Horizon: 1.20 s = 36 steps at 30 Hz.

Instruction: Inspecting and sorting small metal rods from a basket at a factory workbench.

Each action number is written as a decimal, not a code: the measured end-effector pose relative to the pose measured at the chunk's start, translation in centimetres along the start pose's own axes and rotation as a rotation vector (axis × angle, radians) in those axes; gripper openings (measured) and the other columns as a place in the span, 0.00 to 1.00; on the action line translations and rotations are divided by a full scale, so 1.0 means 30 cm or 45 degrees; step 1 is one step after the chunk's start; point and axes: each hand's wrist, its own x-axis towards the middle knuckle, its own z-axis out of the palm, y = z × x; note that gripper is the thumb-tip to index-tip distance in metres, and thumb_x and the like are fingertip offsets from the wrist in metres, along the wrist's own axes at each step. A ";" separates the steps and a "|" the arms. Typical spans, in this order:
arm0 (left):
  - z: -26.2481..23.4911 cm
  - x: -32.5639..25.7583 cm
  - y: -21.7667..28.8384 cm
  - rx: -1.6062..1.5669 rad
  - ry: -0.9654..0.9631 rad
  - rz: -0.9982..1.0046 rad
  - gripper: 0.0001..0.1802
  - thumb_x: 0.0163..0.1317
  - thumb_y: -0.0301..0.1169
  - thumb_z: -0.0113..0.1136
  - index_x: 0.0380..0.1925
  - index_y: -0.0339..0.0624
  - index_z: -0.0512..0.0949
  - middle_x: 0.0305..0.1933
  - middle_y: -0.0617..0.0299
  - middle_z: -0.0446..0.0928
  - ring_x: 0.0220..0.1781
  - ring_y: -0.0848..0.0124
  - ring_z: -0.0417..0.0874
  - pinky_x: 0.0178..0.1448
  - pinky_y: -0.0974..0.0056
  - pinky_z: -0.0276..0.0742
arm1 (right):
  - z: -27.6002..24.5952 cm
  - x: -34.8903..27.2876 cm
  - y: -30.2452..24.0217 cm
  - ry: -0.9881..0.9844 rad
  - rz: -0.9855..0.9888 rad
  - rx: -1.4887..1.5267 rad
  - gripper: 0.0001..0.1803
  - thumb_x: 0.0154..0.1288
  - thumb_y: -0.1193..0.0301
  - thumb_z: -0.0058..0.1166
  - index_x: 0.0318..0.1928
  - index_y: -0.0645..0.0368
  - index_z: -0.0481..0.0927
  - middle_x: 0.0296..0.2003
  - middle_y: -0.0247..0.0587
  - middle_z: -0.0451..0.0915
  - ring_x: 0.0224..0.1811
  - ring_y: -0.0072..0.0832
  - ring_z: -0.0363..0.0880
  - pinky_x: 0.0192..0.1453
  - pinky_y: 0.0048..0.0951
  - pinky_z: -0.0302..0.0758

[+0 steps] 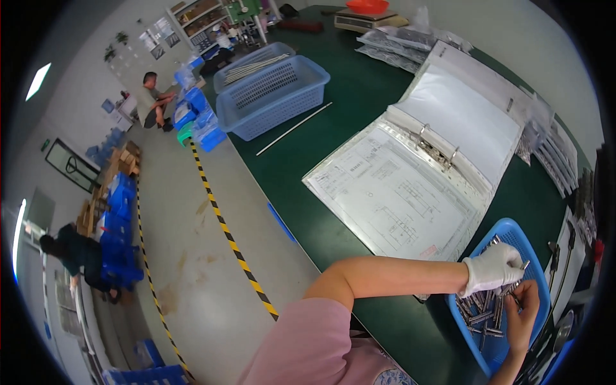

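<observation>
A blue plastic basket (463, 321) at the lower right holds many short, shiny metal pins (481, 317) lying in a loose heap. My left hand (493, 269), in a white glove, is over the basket with its fingers closed around a small metal pin (525, 264), whose end sticks out. Just below it, my bare right hand (523, 316) reaches in from the basket's right side. Its fingers are bent and pinched at metal pins beside the glove; exactly which piece they grip is partly hidden.
An open ring binder (410, 192) with a technical drawing lies on the green table (282, 168). Beyond are light-blue baskets (276, 96), a thin rod (294, 129), a scale (366, 20) and bagged parts (391, 48). Hand tools (564, 256) lie at right. Two people are off to the left.
</observation>
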 end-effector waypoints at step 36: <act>-0.008 -0.034 0.114 0.056 0.016 -0.416 0.09 0.62 0.30 0.51 0.38 0.37 0.74 0.32 0.64 0.75 0.30 0.79 0.76 0.33 0.76 0.74 | -0.031 0.019 0.028 -0.014 -0.238 -0.132 0.11 0.53 0.63 0.57 0.33 0.55 0.73 0.20 0.36 0.75 0.23 0.36 0.75 0.27 0.35 0.69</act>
